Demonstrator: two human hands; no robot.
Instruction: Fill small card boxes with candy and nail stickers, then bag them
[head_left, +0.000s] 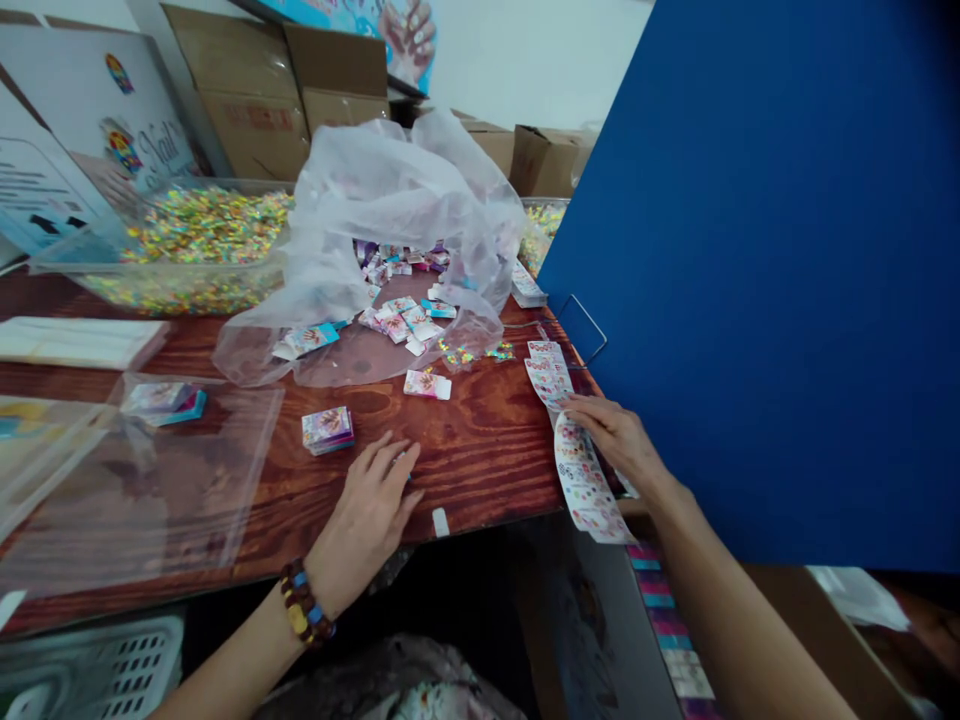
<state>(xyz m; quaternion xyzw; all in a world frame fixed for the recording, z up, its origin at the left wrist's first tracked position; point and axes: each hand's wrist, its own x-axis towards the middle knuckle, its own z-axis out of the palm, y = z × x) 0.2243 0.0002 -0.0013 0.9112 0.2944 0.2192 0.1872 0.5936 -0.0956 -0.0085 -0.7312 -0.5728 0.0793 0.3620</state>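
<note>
My right hand (619, 440) is at the table's right edge, its fingers closed on a printed sticker sheet (585, 475) that hangs over the edge. More sticker sheets (547, 370) lie just beyond my fingertips. My left hand (367, 510) rests low over the wooden table (480, 450) with its fingers apart. A bit of something bluish shows by its fingertips, too small to make out. Left of those fingertips sits a short stack of small printed boxes (328, 430). A single small box (427, 385) lies farther back, one end flap out.
A clear plastic bag (405, 180) spills small boxes (405, 320). Behind it stand cardboard boxes (255, 110) and a clear tub (172, 275) of colourful bits. Flat plastic bags (202, 490) cover the left side. A blue panel (750, 280) blocks the right; a basket (127, 660) sits below left.
</note>
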